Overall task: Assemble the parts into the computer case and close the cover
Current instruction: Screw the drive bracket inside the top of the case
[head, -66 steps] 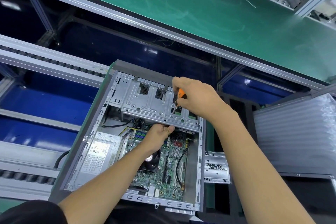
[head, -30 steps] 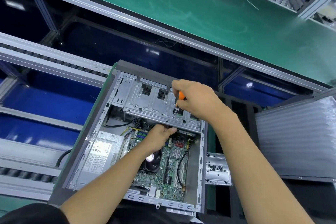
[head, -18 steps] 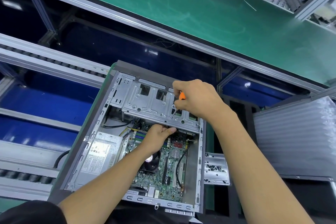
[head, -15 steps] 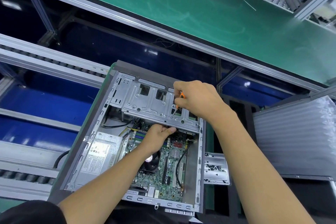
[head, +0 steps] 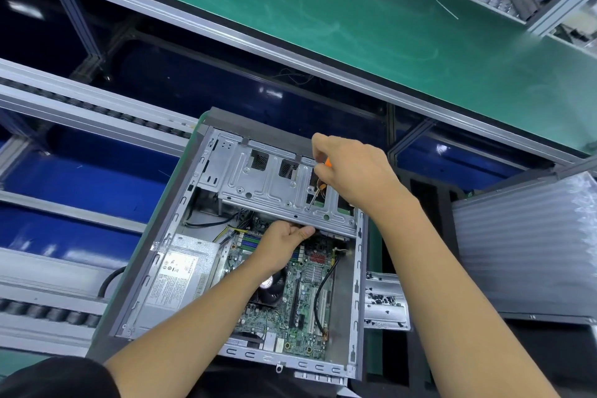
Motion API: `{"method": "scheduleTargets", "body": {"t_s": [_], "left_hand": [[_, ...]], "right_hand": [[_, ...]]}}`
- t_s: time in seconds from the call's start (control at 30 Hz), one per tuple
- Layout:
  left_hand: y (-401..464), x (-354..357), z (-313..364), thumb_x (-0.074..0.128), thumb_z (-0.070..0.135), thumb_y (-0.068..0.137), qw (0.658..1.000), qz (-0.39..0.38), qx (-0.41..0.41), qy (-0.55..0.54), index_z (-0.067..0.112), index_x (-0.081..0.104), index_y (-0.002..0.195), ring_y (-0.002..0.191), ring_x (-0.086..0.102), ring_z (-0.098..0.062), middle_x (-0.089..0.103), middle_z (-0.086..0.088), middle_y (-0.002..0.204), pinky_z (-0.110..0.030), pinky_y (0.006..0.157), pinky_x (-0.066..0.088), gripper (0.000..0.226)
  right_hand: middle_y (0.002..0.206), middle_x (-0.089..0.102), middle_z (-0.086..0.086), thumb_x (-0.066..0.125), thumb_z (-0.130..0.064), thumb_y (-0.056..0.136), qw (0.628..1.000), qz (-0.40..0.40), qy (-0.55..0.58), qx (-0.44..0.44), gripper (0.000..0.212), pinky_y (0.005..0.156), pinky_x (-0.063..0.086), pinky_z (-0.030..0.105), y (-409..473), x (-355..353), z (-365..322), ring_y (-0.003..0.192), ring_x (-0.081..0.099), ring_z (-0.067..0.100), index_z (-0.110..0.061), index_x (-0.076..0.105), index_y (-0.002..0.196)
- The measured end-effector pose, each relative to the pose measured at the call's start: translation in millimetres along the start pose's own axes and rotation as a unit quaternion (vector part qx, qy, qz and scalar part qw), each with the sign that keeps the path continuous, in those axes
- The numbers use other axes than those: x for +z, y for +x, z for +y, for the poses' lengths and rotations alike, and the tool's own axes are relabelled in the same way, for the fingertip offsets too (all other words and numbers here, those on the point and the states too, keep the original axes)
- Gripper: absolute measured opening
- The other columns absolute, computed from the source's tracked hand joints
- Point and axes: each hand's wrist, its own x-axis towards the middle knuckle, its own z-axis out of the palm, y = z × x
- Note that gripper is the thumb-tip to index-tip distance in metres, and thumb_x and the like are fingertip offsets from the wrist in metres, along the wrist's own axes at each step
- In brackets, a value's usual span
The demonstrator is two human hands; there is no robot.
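Bare grey steel forms the case, which lies on its side with the cover off and the open face up. A drive cage spans its far end, above the motherboard; the power supply sits at the near left.

Right hand: closed round a screwdriver with an orange handle, gripped near the top between fingers and thumb. The shaft runs down and slightly left from the hand, close to upright on the cage's top plate, and the tip meets the plate near its front edge, right of centre. A screw at the tip is likely but too small to confirm.

Left hand: curled under the cage's front lip, thumb pointing right along the edge, just near side of the tip. It appears to brace the cage from below; whether it holds anything else cannot be told.

Judgement: the step in hand is fixing the cage to the case. The driving axis must stay square to the plate, with the left hand directly opposing the downward push. A tilted shaft risks slipping toward the motherboard. A tray of loose screws lies just right of the case, nearer the right hand. The cover is not yet fitted.
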Motion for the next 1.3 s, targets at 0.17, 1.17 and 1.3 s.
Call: {"method": "scheduleTargets", "body": {"t_s": [0.17, 1.17, 1.3], "left_hand": [[0, 0, -1, 0.064, 0.069, 0.076, 1.0, 0.0, 0.001, 0.0, 0.023, 0.029, 0.057, 0.042, 0.02, -0.008, 0.022, 0.013, 0.045, -0.022, 0.043, 0.02, 0.061], [1, 1, -3, 0.066, 0.06, 0.082, 1.0, -0.001, 0.004, -0.014, 0.028, 0.041, 0.04, 0.042, 0.022, -0.005, 0.024, 0.014, 0.046, -0.017, 0.042, 0.022, 0.058], [1, 0, -4, 0.067, 0.065, 0.08, 1.0, 0.004, -0.004, -0.009, 0.027, 0.032, 0.044, 0.043, 0.02, -0.008, 0.023, 0.011, 0.048, -0.02, 0.042, 0.02, 0.063]], "right_hand": [[0.096, 0.045, -0.009, 0.061, -0.01, 0.081, 0.991, -0.078, 0.095, -0.047, 0.035, 0.055, 0.032, 0.031, -1, -8, 3, 0.07, 0.052, 0.015, -0.035, 0.04, 0.092], [0.085, 0.059, -0.008, 0.063, -0.013, 0.085, 0.991, -0.068, 0.115, -0.023, 0.026, 0.056, 0.036, 0.032, -6, -11, 14, 0.072, 0.054, 0.016, -0.03, 0.044, 0.09], [0.074, 0.053, -0.009, 0.065, -0.028, 0.087, 0.996, -0.056, 0.064, -0.026, 0.025, 0.052, 0.03, 0.029, -4, -8, 16, 0.063, 0.049, 0.011, -0.033, 0.041, 0.092]]}}
